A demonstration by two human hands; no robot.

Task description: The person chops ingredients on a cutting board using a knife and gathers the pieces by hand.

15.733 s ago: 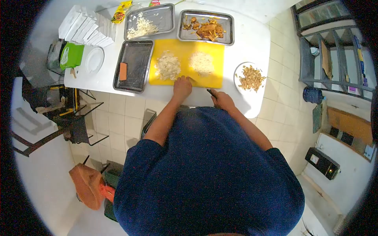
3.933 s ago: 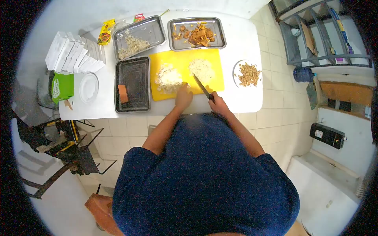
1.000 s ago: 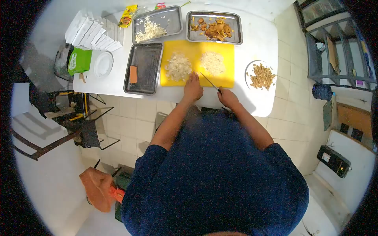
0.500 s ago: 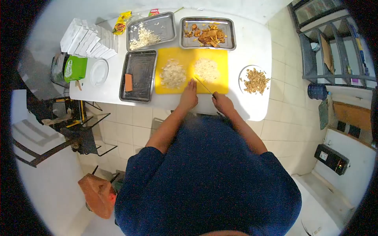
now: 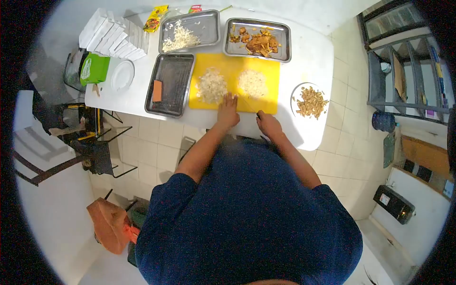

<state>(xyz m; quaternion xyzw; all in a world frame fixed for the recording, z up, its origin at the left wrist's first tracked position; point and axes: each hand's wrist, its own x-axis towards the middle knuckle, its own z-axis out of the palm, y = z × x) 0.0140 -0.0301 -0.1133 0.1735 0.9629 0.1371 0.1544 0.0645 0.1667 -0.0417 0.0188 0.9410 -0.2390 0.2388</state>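
Note:
On the white table lies a yellow cutting board (image 5: 232,66) with two piles of pale chopped food, one on the left (image 5: 212,86) and one on the right (image 5: 252,84). My left hand (image 5: 229,113) rests at the board's front edge, just below the left pile, fingers stretched out and slightly apart. A knife (image 5: 258,114) is gripped in my right hand (image 5: 270,124) at the front right of the board. Its thin blade points up and left over the board, between the piles, and is hard to make out.
Left of the board, a dark tray (image 5: 173,71) holds an orange-brown block (image 5: 157,90). Behind stand a tray of pale pieces (image 5: 204,31) and a tray of browned food (image 5: 285,40). A plate of brown pieces (image 5: 311,102) sits right; white boxes (image 5: 111,35) stand back left.
The view has shifted slightly. My left hand's fingers have spread and reach nearer the left pile. The knife stays in my right hand, its blade now less distinct.

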